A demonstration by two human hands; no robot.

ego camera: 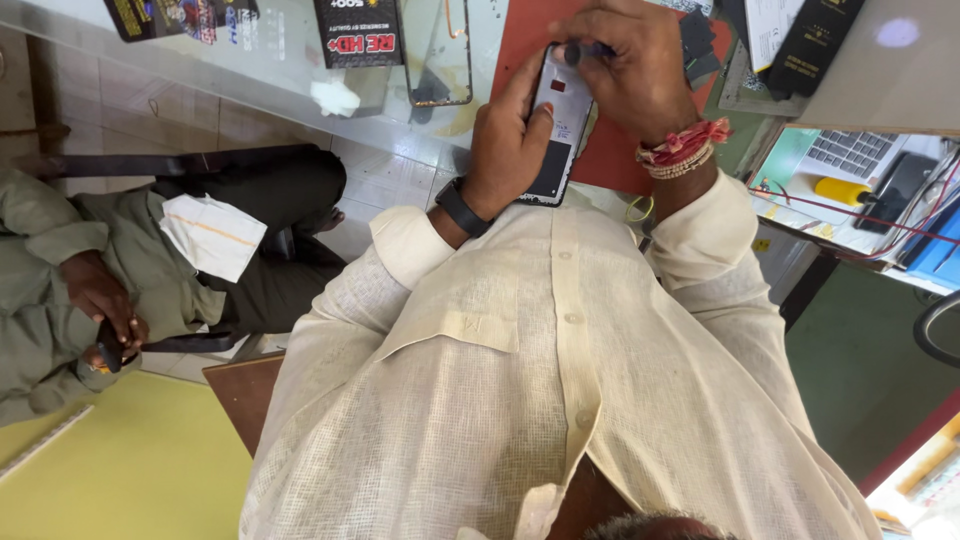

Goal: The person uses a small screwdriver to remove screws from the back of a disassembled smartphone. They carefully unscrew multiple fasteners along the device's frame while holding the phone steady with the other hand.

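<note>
Two hands work over the red mat (615,150) on the counter (280,75): the left hand (510,140) grasps an opened phone (560,125), the right hand (630,70) pinches a dark tool (585,50) against it.

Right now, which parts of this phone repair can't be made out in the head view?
- Tool: the right hand covers all but a dark end.
- Opened phone: its left edge is hidden by the left hand; its inner parts are too small to tell.
- Seated person: cut off by the left edge of the view.
</note>
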